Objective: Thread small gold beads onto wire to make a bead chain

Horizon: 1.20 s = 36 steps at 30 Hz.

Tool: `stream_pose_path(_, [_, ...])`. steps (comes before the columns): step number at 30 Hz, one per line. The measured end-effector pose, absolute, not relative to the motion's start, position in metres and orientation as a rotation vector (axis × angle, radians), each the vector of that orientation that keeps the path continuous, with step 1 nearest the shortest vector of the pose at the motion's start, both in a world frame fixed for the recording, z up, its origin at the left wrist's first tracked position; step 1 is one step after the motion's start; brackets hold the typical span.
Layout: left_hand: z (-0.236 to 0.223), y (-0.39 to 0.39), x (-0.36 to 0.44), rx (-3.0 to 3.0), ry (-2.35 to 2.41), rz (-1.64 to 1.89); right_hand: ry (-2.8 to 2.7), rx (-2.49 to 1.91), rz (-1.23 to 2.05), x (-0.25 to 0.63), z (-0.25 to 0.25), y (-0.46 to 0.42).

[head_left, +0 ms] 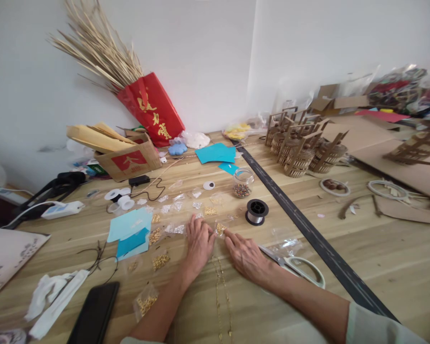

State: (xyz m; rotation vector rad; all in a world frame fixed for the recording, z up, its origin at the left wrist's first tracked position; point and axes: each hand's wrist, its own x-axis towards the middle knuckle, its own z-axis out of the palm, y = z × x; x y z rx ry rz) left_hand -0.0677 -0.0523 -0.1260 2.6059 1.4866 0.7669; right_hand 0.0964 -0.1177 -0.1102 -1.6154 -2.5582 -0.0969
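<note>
A small clear plastic bag of gold beads (221,229) lies on the table between my hands. My left hand (199,242) is closed at the bag's left edge, its fingers bent downward. From the other side, my right hand (244,253) pinches the bag's right edge; its fingertips are partly hidden. A thin gold chain necklace (218,291) stretches along the table below the bag, between my forearms. Scissors with pale handles (304,270) lie beside my right wrist, partly under the forearm. Several small bags of silver beads (175,229) and gold beads (161,260) surround my left hand.
A spool of clear line (256,212) and a jar of coloured beads (242,184) stand beyond my right hand. Blue paper sheets (131,231) and a black phone (94,313) lie left. Small woven baskets (298,160) stand back right, past a black strip (290,205).
</note>
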Motion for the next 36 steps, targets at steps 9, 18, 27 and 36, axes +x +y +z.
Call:
stream_pose_path(9, [-0.126, -0.052, -0.067, 2.629, 1.437, 0.740, -2.562, -1.606, -0.110, 0.096, -0.113, -0.118])
stream_pose_path(18, [-0.120, -0.052, -0.064, 2.634, 1.348, 0.764, -2.566, -1.589, -0.096, 0.097, -0.113, -0.118])
stream_pose_path(27, [-0.113, -0.052, -0.062, 2.541, 1.352, 0.760, -2.587, -1.582, -0.114, 0.097, -0.109, -0.117])
stream_pose_path(36, [-0.113, -0.052, -0.062, 2.502, 1.386, 0.712, -2.566, -1.571, -0.043, 0.098, -0.114, -0.116])
